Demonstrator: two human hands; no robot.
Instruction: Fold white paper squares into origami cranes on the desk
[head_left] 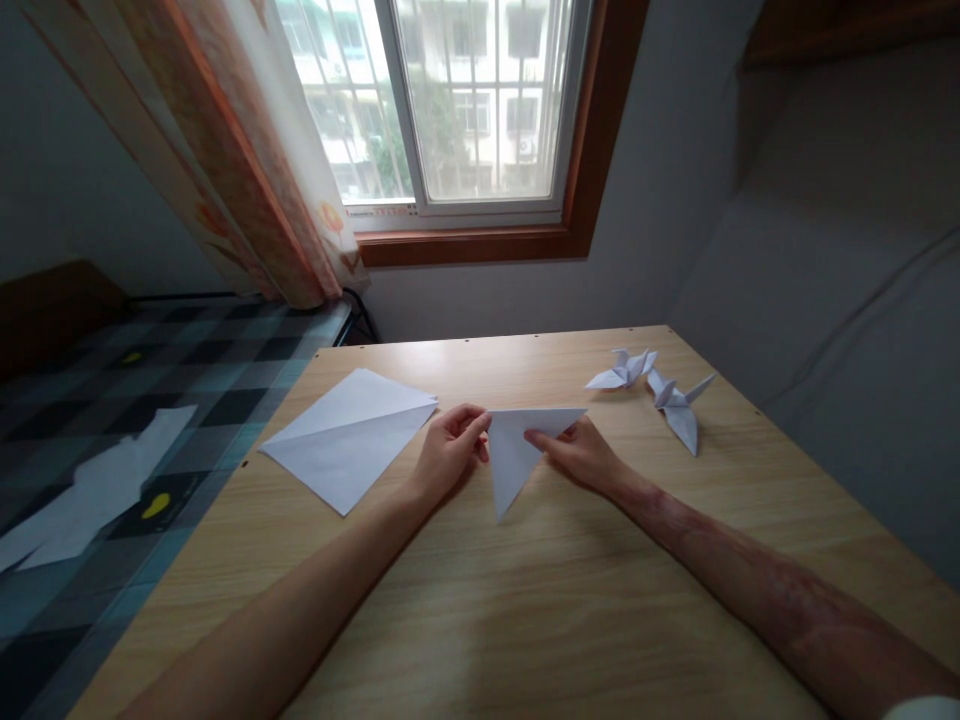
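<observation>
A white sheet of paper folded into a triangle (514, 450) is held just above the table, one point toward me. My left hand (454, 440) pinches its upper left corner between thumb and fingers. On the other side, my right hand (576, 450) grips the triangle, thumb on the front face and fingers behind, where they are mostly hidden. To the left lies a stack of creased white square paper (352, 435), turned like a diamond. Two folded paper cranes, one farther back (622, 371) and one nearer (679, 405), rest at the right.
The wooden table (465, 620) has its far edge below a barred window (487, 110). A bed with a checked cover (247, 350) adjoins it on the left, with white paper scraps (112, 490) on top. An orange-patterned curtain (247, 150) hangs beside the window.
</observation>
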